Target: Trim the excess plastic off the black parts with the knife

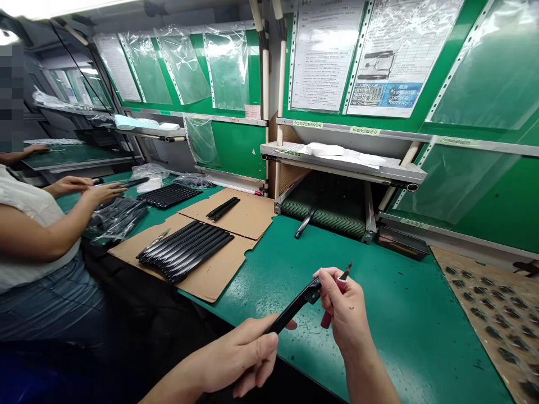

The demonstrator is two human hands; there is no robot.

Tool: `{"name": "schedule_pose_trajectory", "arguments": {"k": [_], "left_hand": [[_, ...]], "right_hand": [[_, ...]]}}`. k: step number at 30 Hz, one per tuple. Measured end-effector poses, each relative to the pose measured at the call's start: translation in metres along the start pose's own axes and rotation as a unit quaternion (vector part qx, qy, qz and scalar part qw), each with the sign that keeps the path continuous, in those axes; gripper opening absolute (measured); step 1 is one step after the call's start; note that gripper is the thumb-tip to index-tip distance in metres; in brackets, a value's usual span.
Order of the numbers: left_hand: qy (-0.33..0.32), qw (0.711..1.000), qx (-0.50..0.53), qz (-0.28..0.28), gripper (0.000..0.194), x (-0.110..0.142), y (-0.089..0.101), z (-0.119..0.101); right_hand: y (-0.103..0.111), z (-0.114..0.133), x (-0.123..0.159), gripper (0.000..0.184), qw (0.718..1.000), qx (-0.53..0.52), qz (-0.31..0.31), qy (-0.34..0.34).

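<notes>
Co-worker's hands [90, 189] seen far left over bagged parts. Row of black strips [185, 249] laid on cardboard [210, 283]. Black strip [295, 306] clamped in left hand [240, 356] grip, held above green surface [391, 314]. Red-handled knife [337, 292] pinched in right hand [347, 311] (blade at strip end).

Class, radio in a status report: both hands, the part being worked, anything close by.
Left hand shut on black strip. Right hand shut on red-handled knife, blade at strip's end. Co-worker's hand busy to the left, well apart.
</notes>
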State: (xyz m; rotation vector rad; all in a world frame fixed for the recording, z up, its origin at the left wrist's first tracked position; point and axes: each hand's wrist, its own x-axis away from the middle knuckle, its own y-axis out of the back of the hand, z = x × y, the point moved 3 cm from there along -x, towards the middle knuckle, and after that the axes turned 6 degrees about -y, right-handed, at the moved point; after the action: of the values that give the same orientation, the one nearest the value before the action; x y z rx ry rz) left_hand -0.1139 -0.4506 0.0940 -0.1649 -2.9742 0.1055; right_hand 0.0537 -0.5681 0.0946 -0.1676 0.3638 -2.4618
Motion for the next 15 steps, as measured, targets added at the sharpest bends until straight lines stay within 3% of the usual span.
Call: {"name": "schedule_pose_trajectory", "arguments": {"k": [3, 6, 9, 12, 14, 15], "left_hand": [[-0.063, 0.995, 0.079, 0.009, 0.064, -0.005, 0.006, 0.008], [-0.162, 0.977, 0.075, -0.118, 0.054, -0.014, 0.015, 0.020], [-0.282, 0.927, 0.040, -0.245, 0.064, -0.022, 0.013, 0.017], [-0.388, 0.830, 0.102, -0.388, 0.039, -0.029, 0.016, -0.007], [-0.411, 0.762, 0.167, -0.472, 0.022, -0.033, 0.028, -0.025], [-0.403, 0.750, 0.206, -0.483, 0.018, -0.037, 0.037, -0.031]], "right_hand": [[0.002, -0.004, -0.004, 0.047, 0.996, -0.076, -0.044, -0.033], [-0.004, -0.014, -0.009, 0.052, 0.987, -0.119, -0.093, -0.048], [-0.021, -0.034, -0.007, 0.054, 0.984, -0.120, -0.114, -0.068], [-0.044, -0.058, 0.005, 0.051, 0.993, -0.061, -0.036, -0.092], [-0.055, -0.068, 0.016, 0.048, 0.993, 0.018, 0.072, -0.088], [-0.056, -0.069, 0.021, 0.046, 0.988, 0.074, 0.120, -0.065]]}}
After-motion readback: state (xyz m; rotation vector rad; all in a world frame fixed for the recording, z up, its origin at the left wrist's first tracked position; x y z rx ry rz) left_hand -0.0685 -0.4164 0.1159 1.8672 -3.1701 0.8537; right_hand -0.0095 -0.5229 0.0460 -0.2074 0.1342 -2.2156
